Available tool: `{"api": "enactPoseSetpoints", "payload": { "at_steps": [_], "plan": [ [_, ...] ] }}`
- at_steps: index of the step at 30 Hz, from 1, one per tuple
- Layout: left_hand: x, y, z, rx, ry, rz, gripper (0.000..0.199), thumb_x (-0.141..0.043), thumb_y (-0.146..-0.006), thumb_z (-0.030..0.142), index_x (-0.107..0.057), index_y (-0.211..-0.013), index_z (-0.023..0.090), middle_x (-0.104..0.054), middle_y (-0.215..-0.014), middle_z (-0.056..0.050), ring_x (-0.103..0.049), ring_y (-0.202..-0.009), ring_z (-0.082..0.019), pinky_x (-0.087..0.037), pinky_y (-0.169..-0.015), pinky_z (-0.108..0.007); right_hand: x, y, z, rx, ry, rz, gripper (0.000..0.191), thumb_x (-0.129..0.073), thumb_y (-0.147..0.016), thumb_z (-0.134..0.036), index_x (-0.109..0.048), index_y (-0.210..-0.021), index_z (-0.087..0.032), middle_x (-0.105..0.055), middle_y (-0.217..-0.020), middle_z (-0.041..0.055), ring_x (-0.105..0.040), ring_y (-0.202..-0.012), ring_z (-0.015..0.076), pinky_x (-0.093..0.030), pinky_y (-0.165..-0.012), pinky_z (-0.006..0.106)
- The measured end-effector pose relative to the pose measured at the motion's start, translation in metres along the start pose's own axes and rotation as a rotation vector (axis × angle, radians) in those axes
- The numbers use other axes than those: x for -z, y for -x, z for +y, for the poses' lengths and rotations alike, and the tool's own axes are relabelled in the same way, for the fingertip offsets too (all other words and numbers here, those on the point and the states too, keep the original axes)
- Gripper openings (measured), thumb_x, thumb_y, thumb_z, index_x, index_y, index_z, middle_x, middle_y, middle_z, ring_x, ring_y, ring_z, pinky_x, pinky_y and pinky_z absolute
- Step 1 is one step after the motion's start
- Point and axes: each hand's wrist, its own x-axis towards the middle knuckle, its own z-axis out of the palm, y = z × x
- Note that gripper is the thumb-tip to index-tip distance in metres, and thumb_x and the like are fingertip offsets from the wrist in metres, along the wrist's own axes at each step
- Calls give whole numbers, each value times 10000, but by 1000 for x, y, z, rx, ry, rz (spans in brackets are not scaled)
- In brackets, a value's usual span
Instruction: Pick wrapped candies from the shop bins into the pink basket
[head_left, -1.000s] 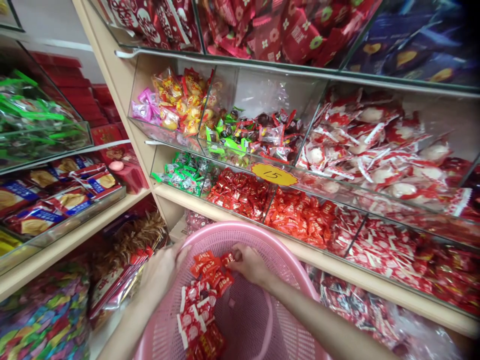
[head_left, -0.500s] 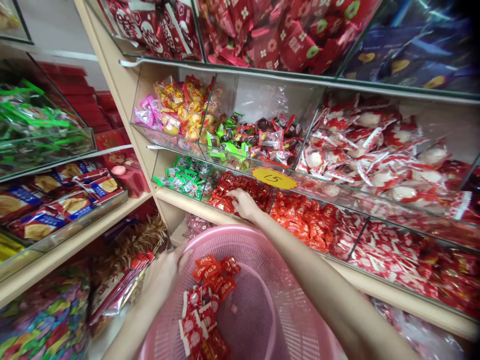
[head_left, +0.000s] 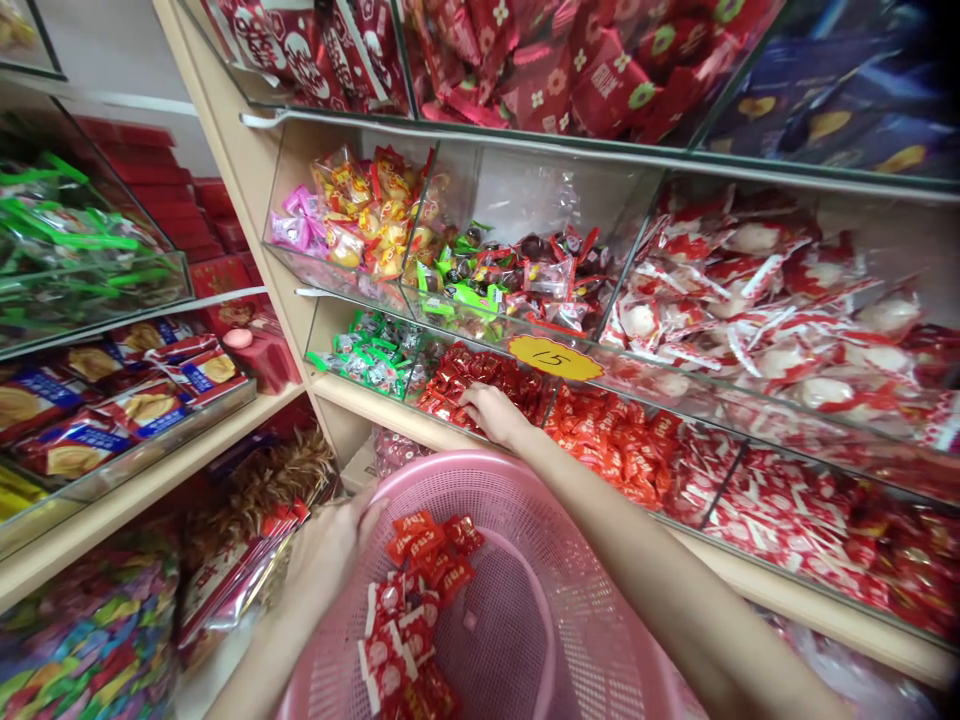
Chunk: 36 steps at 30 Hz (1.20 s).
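Note:
A pink plastic basket (head_left: 622, 600) with mesh walls is tilted towards me below the shelf. My left hand (head_left: 334, 535) is closed on its left rim. Red-and-white wrapped candies (head_left: 390, 665) and orange-red wrapped candies (head_left: 431, 550) lie inside the basket along its left side. Over the far rim my right arm reaches into a bin of dark red wrapped candies (head_left: 457, 372). There my right hand (head_left: 493, 412) has its fingers bent down and closed at the candies. The fingertips are partly hidden among the wrappers.
A clear-fronted tier with a yellow price tag (head_left: 555, 356) reading 15 hangs just above my right hand. Green wrapped candies (head_left: 367, 352) fill the bin to the left, orange-red candies (head_left: 619, 440) the bin to the right. A wooden shelf upright (head_left: 225, 150) stands at the left.
The view has shifted very slightly. My right hand stays at the dark red candies, its fingers a little more drawn in; my left hand keeps its hold on the basket.

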Motion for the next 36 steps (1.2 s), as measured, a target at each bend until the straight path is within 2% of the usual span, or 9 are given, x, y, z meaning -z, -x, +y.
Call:
{"api": "enactPoseSetpoints", "payload": {
  "at_steps": [5,7,9,11,14,18,24,31,36],
  "plan": [
    [-1,1,0,-5,22,13,569,-170,-914,509,-465,-1315,231,-676,-917,-103,-631,-852,-266,-441,-706,-353,13,19,-7,-64,-75,149,185,-470,-833,-121,-648,-805,-163,-616,-880,72,-577,-829,160,-417,-784,274],
    [0,1,0,-4,32,8,581,-145,-915,512,-450,-1326,238,-675,-904,-101,-631,-845,-262,-441,-709,-356,12,31,-15,-187,-359,288,136,-504,-826,-168,-640,-825,-166,-623,-843,60,-593,-774,154,-453,-756,289],
    [2,2,0,2,34,9,586,-143,-914,515,-453,-1324,235,-672,-901,-104,-628,-851,-267,-442,-717,-365,8,48,-25,-367,-835,401,98,-584,-785,-236,-633,-839,-169,-624,-765,33,-603,-684,140,-492,-710,300],
    [2,2,0,2,40,9,580,-163,-911,519,-456,-1321,232,-671,-910,-103,-625,-862,-270,-443,-728,-371,3,70,-37,-499,-1254,423,189,-678,-712,-293,-632,-852,-175,-626,-724,14,-608,-645,127,-513,-702,303],
    [2,2,-1,0,42,-2,566,-185,-908,521,-447,-1326,243,-674,-931,-90,-625,-867,-271,-445,-737,-374,-4,102,-55,-540,-1530,395,320,-768,-615,-303,-639,-886,-192,-640,-757,4,-622,-682,114,-517,-741,287],
    [3,2,0,-5,55,-11,564,-157,-908,527,-444,-1323,275,-669,-987,-81,-621,-904,-274,-448,-751,-378,-7,130,-68,-511,-1585,386,346,-778,-615,-272,-640,-926,-209,-632,-797,-5,-636,-743,114,-509,-779,276],
    [3,2,1,8,38,-7,589,-138,-897,553,-463,-1309,285,-670,-986,-86,-628,-885,-283,-456,-734,-384,-9,143,-65,-547,-1566,366,349,-787,-594,-274,-642,-904,-201,-628,-771,-16,-642,-737,117,-508,-769,275],
    [3,3,1,14,41,-11,578,-152,-897,552,-434,-1331,293,-678,-928,-71,-630,-870,-291,-451,-697,-383,-43,162,-44,-906,-1389,116,225,-732,-572,-161,-642,-777,-141,-625,-622,-14,-590,-563,92,-461,-531,202],
    [1,5,0,20,50,-8,589,-143,-894,562,-415,-1343,296,-673,-961,-68,-626,-882,-287,-450,-701,-382,-66,167,-33,-1055,-1258,83,144,-639,-585,-73,-626,-701,-157,-608,-570,-26,-570,-521,81,-426,-480,183]
  ]
}}
